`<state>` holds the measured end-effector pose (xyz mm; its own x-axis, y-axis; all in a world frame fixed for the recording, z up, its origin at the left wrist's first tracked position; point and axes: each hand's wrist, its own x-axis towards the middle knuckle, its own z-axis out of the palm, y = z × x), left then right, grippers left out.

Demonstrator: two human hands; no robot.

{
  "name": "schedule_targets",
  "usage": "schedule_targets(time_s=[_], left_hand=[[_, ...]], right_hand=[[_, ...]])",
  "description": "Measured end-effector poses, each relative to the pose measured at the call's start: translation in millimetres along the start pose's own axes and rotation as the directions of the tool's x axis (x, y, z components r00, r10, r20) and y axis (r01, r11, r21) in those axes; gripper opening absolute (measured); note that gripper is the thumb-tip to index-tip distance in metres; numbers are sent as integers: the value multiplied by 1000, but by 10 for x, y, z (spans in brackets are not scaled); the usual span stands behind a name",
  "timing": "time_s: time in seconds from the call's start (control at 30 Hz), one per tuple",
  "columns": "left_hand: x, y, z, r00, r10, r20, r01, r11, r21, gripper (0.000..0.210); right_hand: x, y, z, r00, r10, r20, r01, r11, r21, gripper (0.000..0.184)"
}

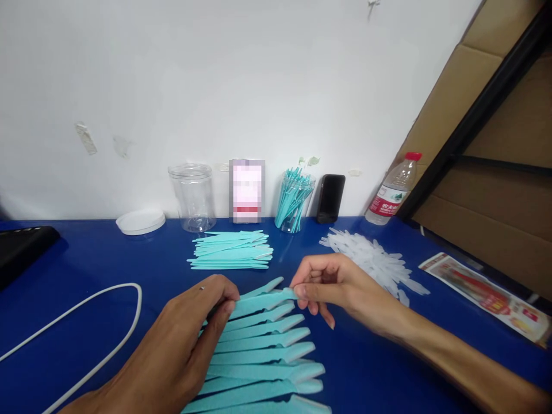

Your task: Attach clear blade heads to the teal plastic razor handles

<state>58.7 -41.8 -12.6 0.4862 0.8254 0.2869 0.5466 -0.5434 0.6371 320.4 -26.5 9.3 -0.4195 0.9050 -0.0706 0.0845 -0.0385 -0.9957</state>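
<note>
Both hands are on one teal eyebrow razor (263, 302), held level across the front of me. My left hand (190, 322) pinches its handle end between thumb and fingers. At the blade end, my right hand (330, 282) is closed with thumb and forefinger; whether a small cover is there too is hidden. Beneath lies a row of teal razors (267, 355), side by side with blade ends pointing right; my left hand hides some of their handles. A bundle of more teal razors (233, 250) lies just behind. Right of my right hand spreads a pile of translucent white blade covers (371, 256).
Along the wall stand a clear jar (194, 198), a blurred card (247, 192), a jar of teal razors (295, 201), a black phone-like object (331, 198) and a water bottle (394, 190). A white lid (140, 221), white cable (138, 305) and printed packet (487, 299) lie about.
</note>
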Motion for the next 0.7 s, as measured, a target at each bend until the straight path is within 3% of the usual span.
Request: schedule_targets(time_s=[0.13,0.2,0.27,0.37,0.43,0.5,0.6,0.7], left_hand=[[43,9,-26,996,-81,-19,81,997,-17,29],[59,-17,-39,994,-112,-10,112,994,-9,30],[68,-55,-46,991,-129,17,129,991,-15,31],[73,-104,-44,988,-143,50,145,989,-42,31],[73,-119,-38,987,-152,53,154,987,-47,32],[72,-122,-33,986,-161,54,163,986,-41,34],[65,-118,-25,983,-169,72,172,984,-39,36],[51,-107,-13,982,-167,83,172,984,-53,34]], right_hand=[[-63,-80,-44,999,-13,39,21,972,-234,22],[-112,-106,-41,996,-89,4,82,900,-428,14],[-158,-107,-25,973,-230,-1,179,762,-622,8],[-198,-69,8,898,-423,116,326,466,-822,7],[-205,-38,27,842,-501,199,376,280,-884,12],[-205,-16,42,796,-553,245,390,161,-907,16],[-201,-3,56,761,-589,270,390,83,-917,17],[-207,-3,63,757,-588,284,372,31,-928,16]])
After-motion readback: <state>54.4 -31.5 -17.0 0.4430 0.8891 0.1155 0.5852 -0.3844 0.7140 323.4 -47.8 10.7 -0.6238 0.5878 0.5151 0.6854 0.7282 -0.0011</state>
